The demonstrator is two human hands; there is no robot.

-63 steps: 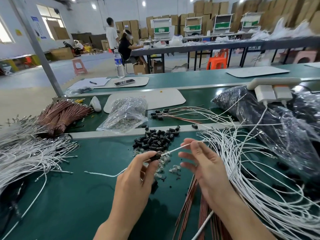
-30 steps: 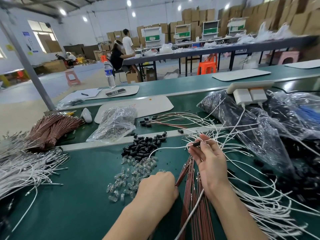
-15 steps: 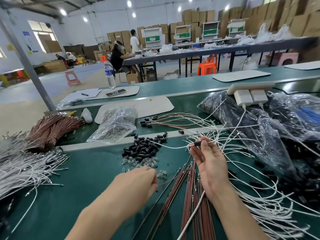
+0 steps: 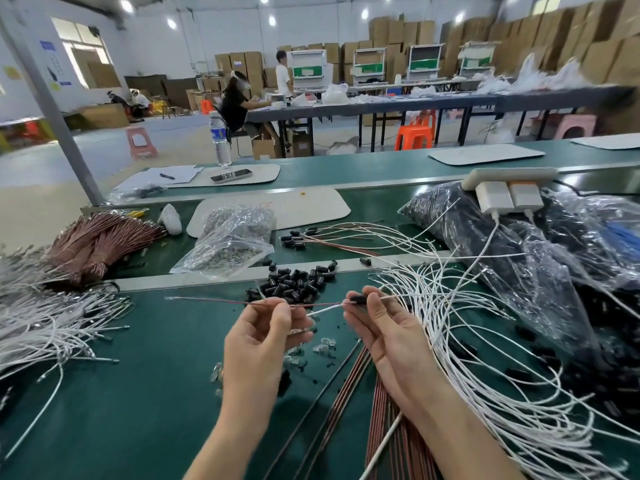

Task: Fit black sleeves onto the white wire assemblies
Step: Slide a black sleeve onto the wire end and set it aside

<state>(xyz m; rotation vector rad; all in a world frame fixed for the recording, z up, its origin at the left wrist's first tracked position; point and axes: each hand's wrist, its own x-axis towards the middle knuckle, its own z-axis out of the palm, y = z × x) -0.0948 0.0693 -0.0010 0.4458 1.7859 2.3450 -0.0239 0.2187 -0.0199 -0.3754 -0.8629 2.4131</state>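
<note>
My right hand (image 4: 384,327) pinches a small black sleeve (image 4: 358,299) threaded on a white wire (image 4: 325,309). My left hand (image 4: 263,332) pinches a thin brown wire (image 4: 214,300) that runs left over the green table, its right end reaching toward the sleeve. A pile of loose black sleeves (image 4: 294,282) lies just beyond both hands. Small clear parts (image 4: 322,346) are scattered below the hands. A tangle of white wires (image 4: 485,358) spreads to the right of my right hand.
Brown wires (image 4: 349,393) lie on the green table (image 4: 138,393) under my forearms. White wire bundles (image 4: 41,327) and a brown bundle (image 4: 100,240) lie at left. A clear bag (image 4: 232,240) sits at centre back, black-filled bags (image 4: 519,258) at right.
My left hand picked a brown wire off the table and lifted it beside my right hand. My right hand kept hold of the sleeved white wire and stayed roughly in place.
</note>
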